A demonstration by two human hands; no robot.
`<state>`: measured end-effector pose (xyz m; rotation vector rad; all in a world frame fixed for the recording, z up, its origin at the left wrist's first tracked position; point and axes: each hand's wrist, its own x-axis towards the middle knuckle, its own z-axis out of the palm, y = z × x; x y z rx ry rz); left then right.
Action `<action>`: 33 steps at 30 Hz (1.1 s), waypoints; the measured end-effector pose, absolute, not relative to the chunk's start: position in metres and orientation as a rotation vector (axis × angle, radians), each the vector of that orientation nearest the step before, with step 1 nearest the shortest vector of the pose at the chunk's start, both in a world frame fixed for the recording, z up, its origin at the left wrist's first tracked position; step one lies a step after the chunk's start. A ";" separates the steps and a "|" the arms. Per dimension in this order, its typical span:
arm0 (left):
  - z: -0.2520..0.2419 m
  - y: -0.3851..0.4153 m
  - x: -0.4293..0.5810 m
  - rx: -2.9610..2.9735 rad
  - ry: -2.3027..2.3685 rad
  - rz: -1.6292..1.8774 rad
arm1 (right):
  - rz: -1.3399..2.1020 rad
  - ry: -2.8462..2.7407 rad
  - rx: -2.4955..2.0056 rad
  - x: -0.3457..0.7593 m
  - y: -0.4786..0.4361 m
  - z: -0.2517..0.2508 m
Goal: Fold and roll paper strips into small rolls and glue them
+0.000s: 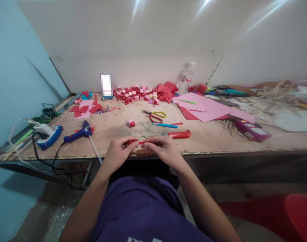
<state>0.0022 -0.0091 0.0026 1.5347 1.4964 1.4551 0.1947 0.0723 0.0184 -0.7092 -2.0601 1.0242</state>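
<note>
Between my left hand and my right hand is a thin strip of red paper, pinched at each end by thumb and fingers just above the table's front edge. My fingers hide most of it. Just beyond lie a red-handled utility knife, a blue pen and scissors with one yellow and one red loop. A small pink and red paper cube sits by itself behind my left hand.
Many such cubes form a pile at the back, near a phone and a plastic bottle. At left are a blue glue gun and a power strip with cords. Pink paper sheets and a purple packet lie right.
</note>
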 end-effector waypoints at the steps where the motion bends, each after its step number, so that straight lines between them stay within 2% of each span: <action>1: 0.003 -0.009 0.002 1.530 1.476 1.424 | 1.011 -2.054 -0.715 0.195 0.072 0.018; 22: -0.004 -0.010 0.003 1.585 1.495 1.418 | 1.203 -2.062 -0.696 0.192 0.070 0.017; 33: 0.003 -0.011 0.000 1.747 1.503 1.264 | 1.068 -2.208 -0.683 0.191 0.067 0.019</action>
